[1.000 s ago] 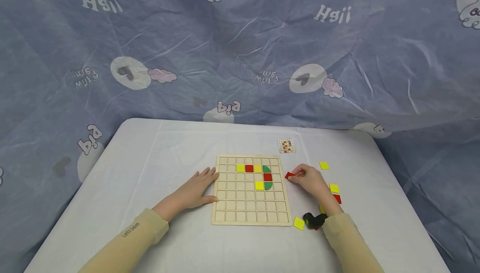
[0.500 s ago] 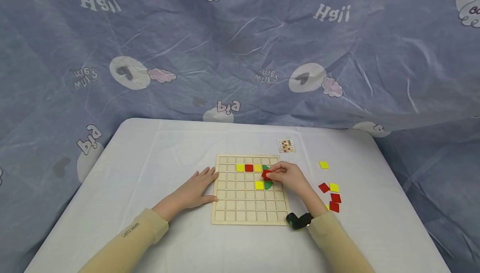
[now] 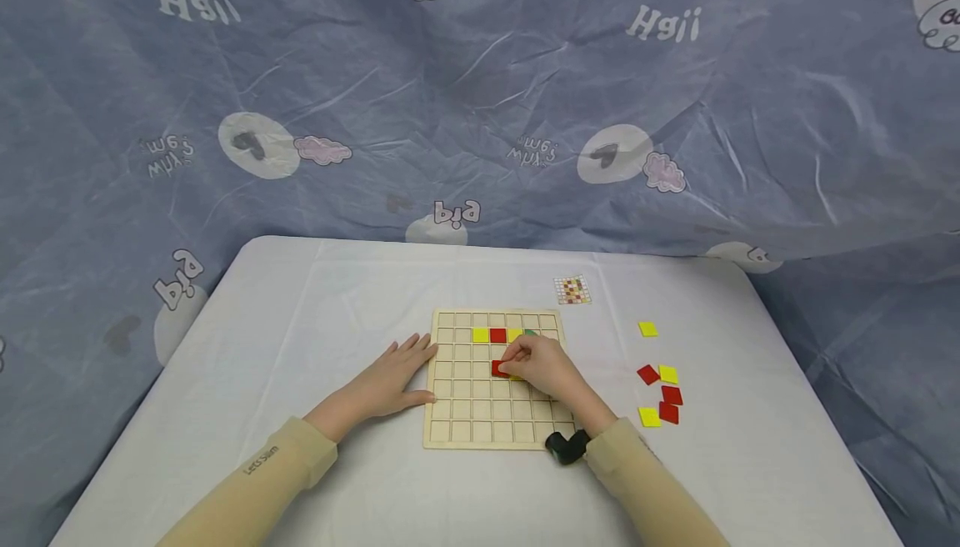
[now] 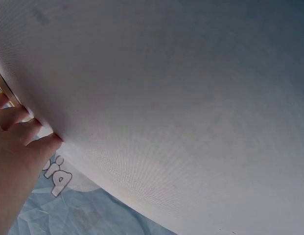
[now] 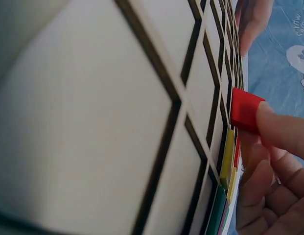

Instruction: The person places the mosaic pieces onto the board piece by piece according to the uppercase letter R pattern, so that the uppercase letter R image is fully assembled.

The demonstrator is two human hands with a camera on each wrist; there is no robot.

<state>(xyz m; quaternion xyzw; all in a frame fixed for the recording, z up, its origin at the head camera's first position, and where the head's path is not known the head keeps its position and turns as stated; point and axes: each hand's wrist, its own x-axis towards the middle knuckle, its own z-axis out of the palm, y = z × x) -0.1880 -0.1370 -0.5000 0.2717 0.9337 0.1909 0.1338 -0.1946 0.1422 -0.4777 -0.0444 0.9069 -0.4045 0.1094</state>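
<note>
Red tile (image 3: 498, 368) pinched in right hand (image 3: 543, 368), set over middle cell of wooden grid board (image 3: 480, 426), beside yellow tile (image 5: 227, 156). Left hand (image 3: 390, 380) flat, fingers relaxed, against board's left edge on white table (image 3: 315, 313).

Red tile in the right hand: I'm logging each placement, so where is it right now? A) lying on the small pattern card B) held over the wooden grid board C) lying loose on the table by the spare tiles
B: the right hand pinches the red tile over the wooden grid board, left of a yellow tile there.
</note>
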